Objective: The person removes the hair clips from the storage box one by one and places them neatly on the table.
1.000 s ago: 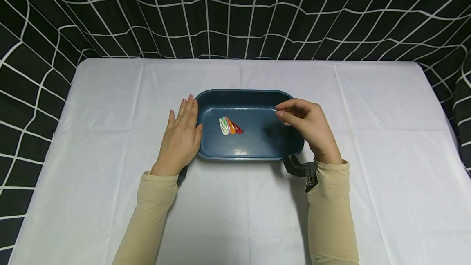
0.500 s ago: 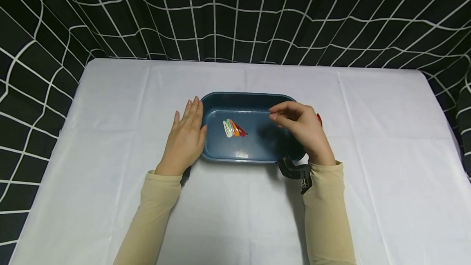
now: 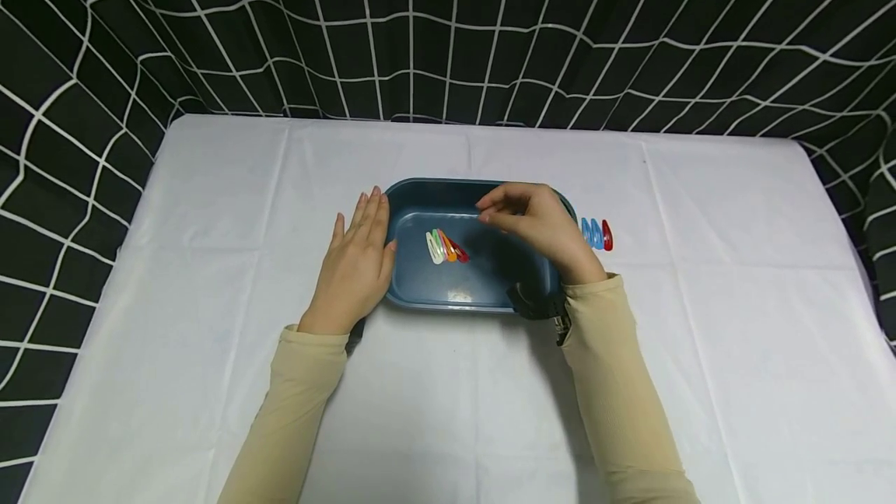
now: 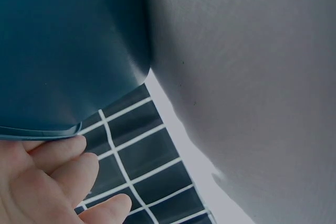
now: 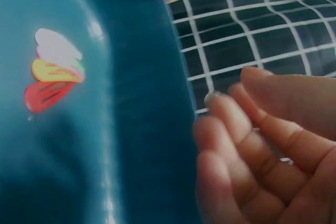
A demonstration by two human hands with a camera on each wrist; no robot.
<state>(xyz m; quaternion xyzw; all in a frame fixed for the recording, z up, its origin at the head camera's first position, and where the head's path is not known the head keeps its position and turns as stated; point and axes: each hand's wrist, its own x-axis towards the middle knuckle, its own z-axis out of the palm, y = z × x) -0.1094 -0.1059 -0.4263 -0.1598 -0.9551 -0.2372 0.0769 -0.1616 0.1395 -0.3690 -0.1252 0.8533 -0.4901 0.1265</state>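
the tray (image 3: pixel 420 282) is touched by the straight left hand (image 3: pixel 350 267); nothing is seen held by the loosely bent right hand (image 3: pixel 535 225). hair clips (image 3: pixel 449 247), lying between both hands, should be pinched singly.

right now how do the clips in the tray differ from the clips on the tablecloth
The tray clips lie in a fan at differing angles; the tablecloth clips lie nearly parallel.
The tray clips include white, green and orange; the visible tablecloth clips are blue and red.
Both groups include red.
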